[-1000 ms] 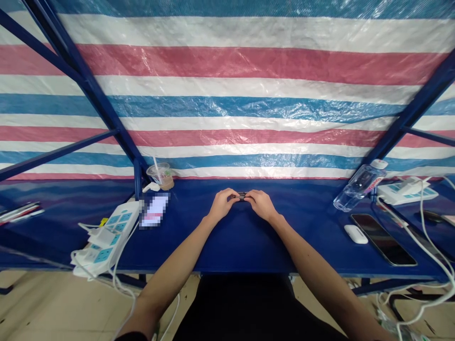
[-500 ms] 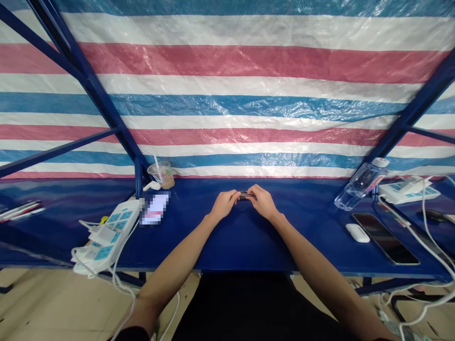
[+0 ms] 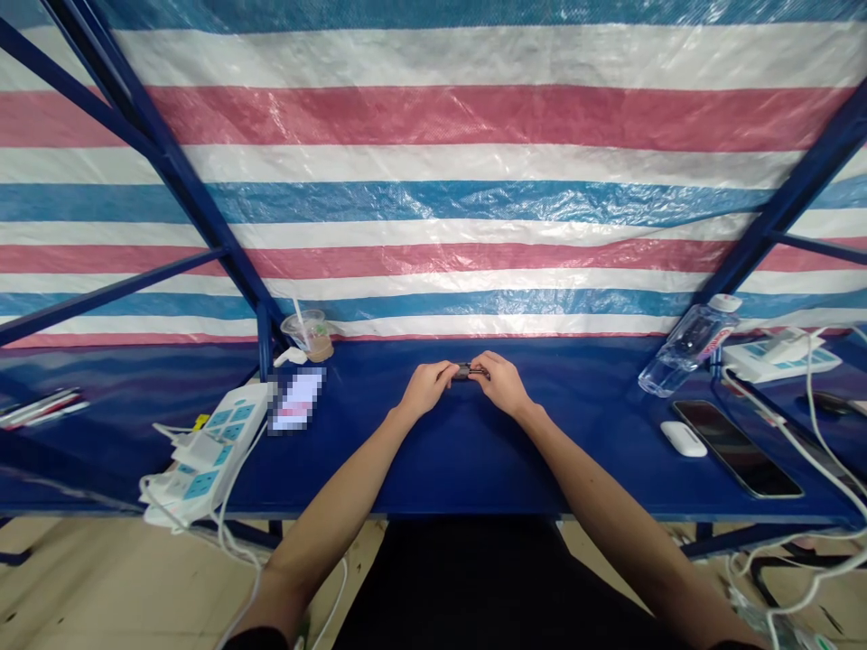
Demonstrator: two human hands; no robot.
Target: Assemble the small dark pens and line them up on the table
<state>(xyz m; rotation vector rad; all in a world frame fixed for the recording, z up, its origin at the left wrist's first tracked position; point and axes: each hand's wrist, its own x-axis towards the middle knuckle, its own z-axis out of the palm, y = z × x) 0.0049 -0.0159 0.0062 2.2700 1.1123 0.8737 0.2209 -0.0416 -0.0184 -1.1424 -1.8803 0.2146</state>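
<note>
From my remote post I observe the left hand (image 3: 426, 388) and right hand (image 3: 504, 383) pinching opposite ends of a small dark object (image 3: 463, 372), located between them over the blue table (image 3: 467, 460), well apart from the bottle (image 3: 689, 348).

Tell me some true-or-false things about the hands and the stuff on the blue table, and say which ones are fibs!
1. The left hand and right hand both hold one small dark object. True.
2. The clear bottle has a green cap. False: its cap is white.
3. A phone with a dark screen lies beside a small white case. True.
4. The cup with a straw is on the right side of the picture. False: it is on the left.
5. The white power strip on the left has a plug in it. True.
</note>
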